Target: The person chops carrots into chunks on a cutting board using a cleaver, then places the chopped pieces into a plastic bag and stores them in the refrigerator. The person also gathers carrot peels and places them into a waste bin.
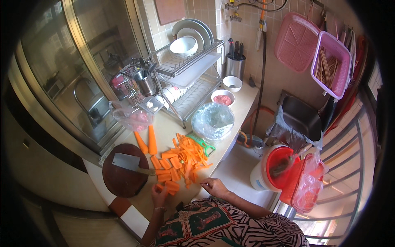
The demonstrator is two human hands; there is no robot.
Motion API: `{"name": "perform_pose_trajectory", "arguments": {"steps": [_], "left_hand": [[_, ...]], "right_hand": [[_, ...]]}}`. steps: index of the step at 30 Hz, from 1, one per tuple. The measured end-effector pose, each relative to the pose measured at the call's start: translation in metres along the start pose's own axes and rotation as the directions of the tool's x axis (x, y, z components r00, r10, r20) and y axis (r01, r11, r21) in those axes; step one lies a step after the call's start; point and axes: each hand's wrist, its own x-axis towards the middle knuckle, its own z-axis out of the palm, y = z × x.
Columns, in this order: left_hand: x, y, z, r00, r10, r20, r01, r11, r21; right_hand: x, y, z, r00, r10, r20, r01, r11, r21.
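My left hand [158,195] has its fingers on a piece of cut carrot [160,187] at the counter's near edge, beside more carrot pieces [171,186]. My right hand [214,187] hovers near the counter edge, its thumb and fingertips close together; whether it pinches something small I cannot tell. Between and beyond the hands lie carrot chunks [165,164] and a heap of orange peelings [191,152], with a green peeler [203,145] at the heap's far side. A cleaver [126,161] rests on a round dark chopping board [123,182] to the left. Two whole peeled carrots [152,142] lie behind.
A bowl covered with clear plastic [213,120], a bowl of minced meat [222,99] and a bagged pink item [137,119] stand behind the carrots, near a metal dish rack [185,122]. At right on the floor are a red-lined bucket [258,177] and a red basket [293,190].
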Motion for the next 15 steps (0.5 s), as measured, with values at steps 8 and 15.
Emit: {"name": "perform_pose_trajectory", "arguments": {"steps": [8,15], "left_hand": [[0.01,-0.019,0.005,0.999,0.047,-0.007,-0.047,0.998,0.05],[0.001,0.004,0.02,0.987,0.07,-0.142,-0.028,0.96,0.279]], "right_hand": [[0.019,0.019,-0.017,0.98,0.184,-0.077,-0.166,0.967,0.195],[0.088,0.059,-0.101,0.885,0.421,-0.198,-0.235,0.771,0.592]]}}
